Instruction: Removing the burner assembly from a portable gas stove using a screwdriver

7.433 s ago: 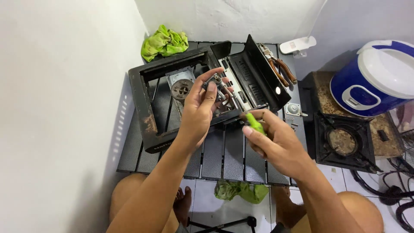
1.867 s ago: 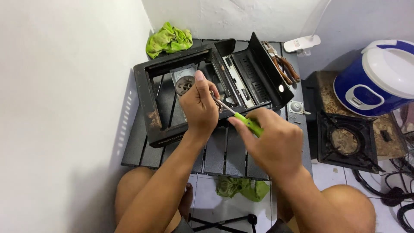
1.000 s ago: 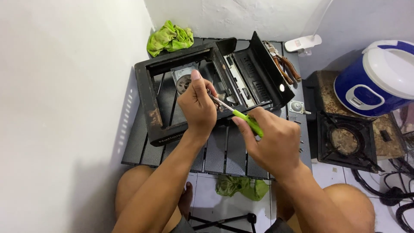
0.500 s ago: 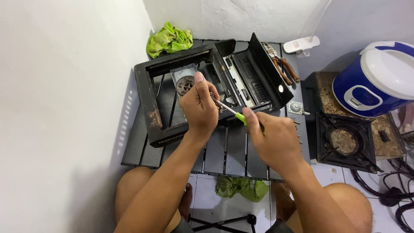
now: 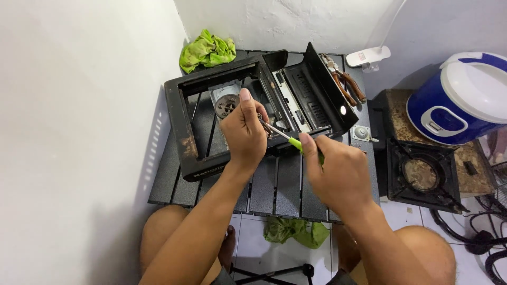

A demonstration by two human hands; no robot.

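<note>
While the small metal part (image 5: 260, 117) is pinched between the fingertips of the left hand (image 5: 244, 132), the right hand (image 5: 338, 171) is closed around the green handle of a screwdriver (image 5: 288, 138), whose thin shaft points up and left to that part. The part sits just above the open frame of a black portable gas stove (image 5: 185, 132), near its round burner head (image 5: 226, 103). I judge the part to be light, stiff and easy to drop, so it is best held at its sides, with the screw head left free for the tip. The screwdriver looks light and rigid; its handle gives a sure hold. The stove body seems thin sheet metal, rusty at the front left corner, with edges that may be sharp. It lies on a dark slatted table (image 5: 274, 184). A green cloth (image 5: 207, 50) is at the far edge, pliers (image 5: 348, 84) at the right, and further right a second burner (image 5: 422, 174) and a blue and white rice cooker (image 5: 465, 100).
</note>
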